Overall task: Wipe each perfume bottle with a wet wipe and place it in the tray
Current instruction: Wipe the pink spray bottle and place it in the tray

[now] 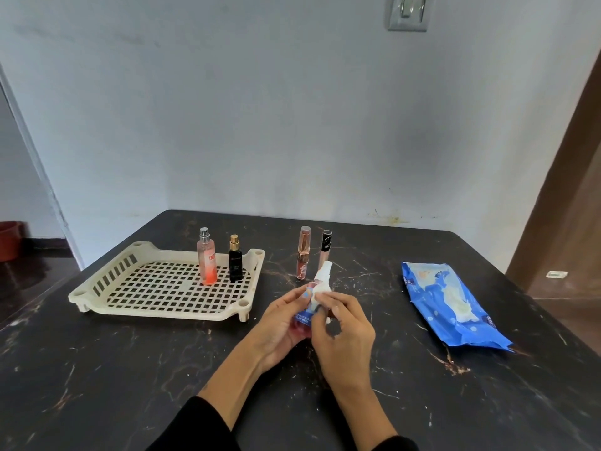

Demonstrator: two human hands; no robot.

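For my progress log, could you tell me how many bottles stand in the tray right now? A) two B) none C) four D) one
A: a pink bottle and a black bottle stand upright in the tray; two slim bottles wait on the table beside it, and another is in the hands.

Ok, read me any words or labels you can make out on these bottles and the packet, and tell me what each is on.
"EN", rest cut off: tall pink spray bottle in the cream plastic tray.
"BLUE BLOS": blue label on the bottle in the hands, only partly legible.
Black gold-capped bottle, two slim tubes, blue wipes packet: print too blurred.
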